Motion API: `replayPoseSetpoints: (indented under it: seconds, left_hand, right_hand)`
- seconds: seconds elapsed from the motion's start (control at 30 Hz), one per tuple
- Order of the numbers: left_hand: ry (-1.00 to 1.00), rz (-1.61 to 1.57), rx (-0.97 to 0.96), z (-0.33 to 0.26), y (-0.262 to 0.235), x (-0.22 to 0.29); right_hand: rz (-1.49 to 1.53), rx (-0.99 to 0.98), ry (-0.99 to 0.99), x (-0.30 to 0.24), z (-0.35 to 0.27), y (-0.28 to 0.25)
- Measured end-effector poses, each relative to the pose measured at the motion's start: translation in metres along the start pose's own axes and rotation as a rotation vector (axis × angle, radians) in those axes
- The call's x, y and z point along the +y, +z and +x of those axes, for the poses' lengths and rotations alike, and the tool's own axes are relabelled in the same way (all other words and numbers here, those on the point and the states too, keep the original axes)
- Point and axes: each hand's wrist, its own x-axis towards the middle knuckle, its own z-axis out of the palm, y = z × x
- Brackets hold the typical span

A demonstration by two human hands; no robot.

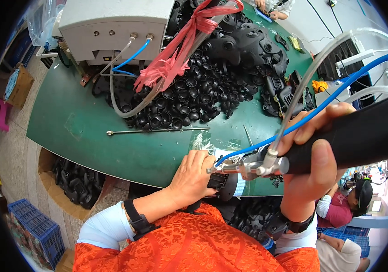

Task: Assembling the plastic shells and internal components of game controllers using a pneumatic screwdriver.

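My right hand grips the thick black body of a powered screwdriver, which lies nearly level across the right side. A blue hose and a clear tube run to its metal nose. That nose points left, its tip close to the fingers of my left hand. My left hand is closed around a black plastic part at the near edge of the green table. The nose and my fingers hide much of the part. Whether the tip touches it I cannot tell.
A heap of small black cups and larger black shells covers the table's middle. A grey machine stands at the back left. A thin metal rod lies in front. A carton of black parts sits below. Other people work nearby.
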Motion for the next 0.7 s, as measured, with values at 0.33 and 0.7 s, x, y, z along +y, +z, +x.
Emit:
replayPoseSetpoints:
  seconds: [0.33, 0.7]
  left_hand:
    - [0.037, 0.028, -0.007, 0.003, 0.000, 0.001]
    - [0.009, 0.049, 0.009, 0.015, 0.028, -0.008]
  right_hand:
    - [-0.102, 0.079, -0.080, -0.003, -0.002, -0.010]
    - [0.010, -0.177, -0.055, 0.024, -0.002, -0.012]
